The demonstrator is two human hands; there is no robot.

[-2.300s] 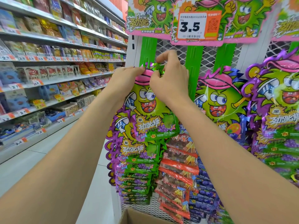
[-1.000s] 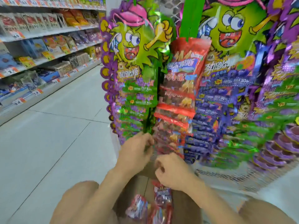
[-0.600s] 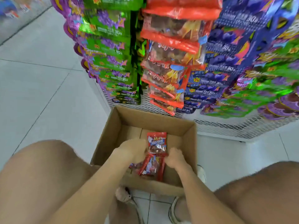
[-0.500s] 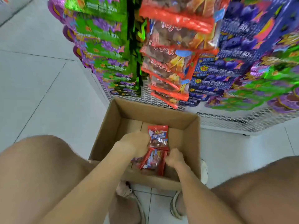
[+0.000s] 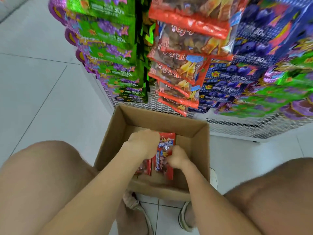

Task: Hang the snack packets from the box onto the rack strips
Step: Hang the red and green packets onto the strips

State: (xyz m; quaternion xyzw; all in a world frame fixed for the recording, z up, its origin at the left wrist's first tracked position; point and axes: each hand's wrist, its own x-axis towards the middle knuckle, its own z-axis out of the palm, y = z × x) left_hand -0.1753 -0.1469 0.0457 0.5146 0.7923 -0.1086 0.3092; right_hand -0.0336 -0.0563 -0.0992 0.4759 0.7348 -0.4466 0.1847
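An open cardboard box stands on the floor between my knees. Inside it lie red snack packets. My left hand reaches into the box with its fingers curled over the packets on the left side. My right hand grips the lower part of a red packet near the box's middle. Above the box hang the rack strips: green packets on the left, red packets in the middle, blue packets to the right.
A white wire-mesh rack base runs behind the box. Light floor tiles spread to the left. My bare knees frame the box, and my shoes show below it.
I have gone from hanging a green packet high on a strip to crouching over the box. Both hands dropped into it, and the right hand has closed on a red packet.
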